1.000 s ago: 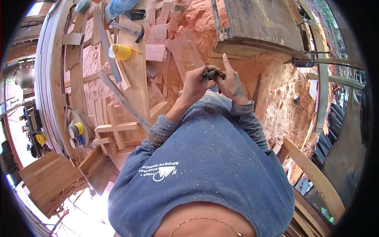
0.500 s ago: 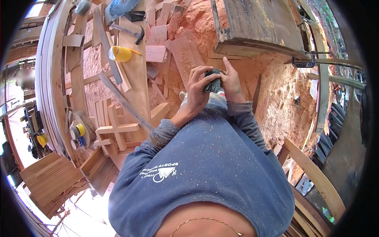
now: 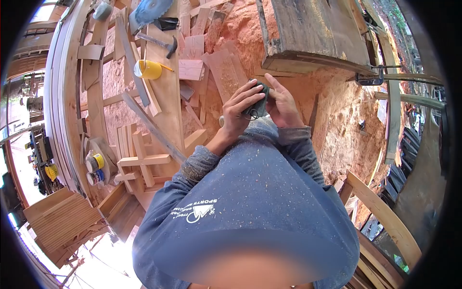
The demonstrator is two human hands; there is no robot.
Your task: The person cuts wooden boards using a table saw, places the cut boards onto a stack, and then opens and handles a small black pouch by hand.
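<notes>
In front of my waist, my left hand (image 3: 237, 110) is closed around a small dark, flat-sided object (image 3: 256, 107). A thin dark loop shows at its lower end. I cannot make out exactly what it is, since my fingers cover its left side. My right hand (image 3: 283, 105) is just to the right, with one finger stretched up and the others partly bent near the object's edge. Whether those bent fingers touch it is hard to tell. Sawdust flecks cover my blue sweatshirt (image 3: 260, 192).
On the left, a plank bench (image 3: 166, 101) bears a yellow cup (image 3: 150, 70), a hammer (image 3: 161, 42) and a blue saw blade (image 3: 147, 13). Crossed wooden pieces (image 3: 144, 160) lie lower left. A wooden box-like bench (image 3: 320, 36) with a clamp (image 3: 370, 78) stands ahead right.
The dark object has turned, so its flat side and loop now show. My left fingers have shifted over it, and my right hand has dropped slightly with its fingers drawn away from the front.
</notes>
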